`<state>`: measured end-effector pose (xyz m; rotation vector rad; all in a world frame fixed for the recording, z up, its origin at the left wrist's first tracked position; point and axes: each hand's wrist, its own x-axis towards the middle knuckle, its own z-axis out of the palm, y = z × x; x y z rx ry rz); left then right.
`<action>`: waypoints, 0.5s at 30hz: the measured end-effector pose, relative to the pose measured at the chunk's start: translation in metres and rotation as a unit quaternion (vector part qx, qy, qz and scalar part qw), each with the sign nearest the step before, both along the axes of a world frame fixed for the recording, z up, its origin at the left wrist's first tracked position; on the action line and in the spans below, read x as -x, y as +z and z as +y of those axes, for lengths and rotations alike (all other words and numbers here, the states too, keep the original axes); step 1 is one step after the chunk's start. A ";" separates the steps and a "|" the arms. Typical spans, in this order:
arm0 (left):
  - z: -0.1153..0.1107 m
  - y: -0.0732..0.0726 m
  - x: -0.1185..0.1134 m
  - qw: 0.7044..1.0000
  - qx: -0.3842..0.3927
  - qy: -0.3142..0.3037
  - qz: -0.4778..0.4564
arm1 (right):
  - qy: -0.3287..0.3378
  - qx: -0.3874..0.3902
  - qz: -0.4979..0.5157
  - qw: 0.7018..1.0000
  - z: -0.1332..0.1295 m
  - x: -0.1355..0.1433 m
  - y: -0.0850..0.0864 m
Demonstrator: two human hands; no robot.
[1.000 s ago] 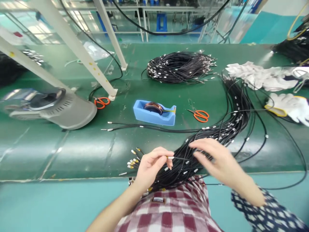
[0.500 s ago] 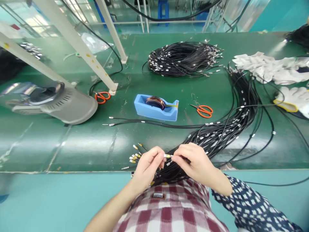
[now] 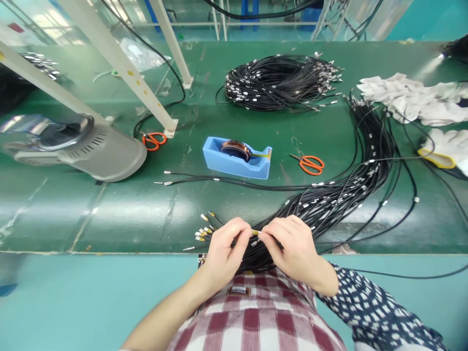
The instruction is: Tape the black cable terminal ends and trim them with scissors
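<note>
A black cable's end with yellowish tape (image 3: 256, 232) around it shows between my two hands. My left hand (image 3: 228, 248) is closed, pinching its left side with thumb and forefinger. From the right, my right hand (image 3: 290, 248) pinches the same cable end. Under and behind both hands runs a thick bundle of black cables (image 3: 329, 204) with small white labels, curving off to the upper right. Several cable ends with yellow-taped tips (image 3: 204, 234) stick out left of my left hand. A blue tape dispenser (image 3: 236, 163) with a roll of amber tape stands beyond my hands.
Orange-handled scissors (image 3: 311, 165) lie right of the dispenser, and a second pair (image 3: 154, 141) lies by a white post (image 3: 146, 97). A grey machine (image 3: 106, 151) is at left. A coiled cable bundle (image 3: 272, 83) and white gloves (image 3: 413, 97) lie farther back on the green table (image 3: 120, 214).
My fingers have shifted slightly on the cable end; its white part shows less now and the yellowish tape shows between them. The whole view has shifted a little.
</note>
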<state>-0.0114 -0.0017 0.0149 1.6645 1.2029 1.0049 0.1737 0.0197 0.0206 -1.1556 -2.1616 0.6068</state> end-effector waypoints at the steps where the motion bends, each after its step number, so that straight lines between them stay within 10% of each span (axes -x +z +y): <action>1: 0.000 0.000 0.000 1.000 -0.002 0.000 0.002 | 0.008 0.025 0.009 1.000 0.001 0.000 0.000; 5: 0.003 0.002 -0.001 1.000 0.005 -0.011 0.009 | 0.061 0.237 0.087 0.966 0.003 0.003 0.000; 10: 0.006 0.003 0.000 1.000 0.021 -0.017 0.011 | 0.024 0.096 0.060 0.993 -0.001 0.008 -0.003; 15: 0.008 0.004 0.002 0.996 0.079 -0.028 -0.028 | 0.042 0.215 0.111 0.969 0.000 0.008 -0.002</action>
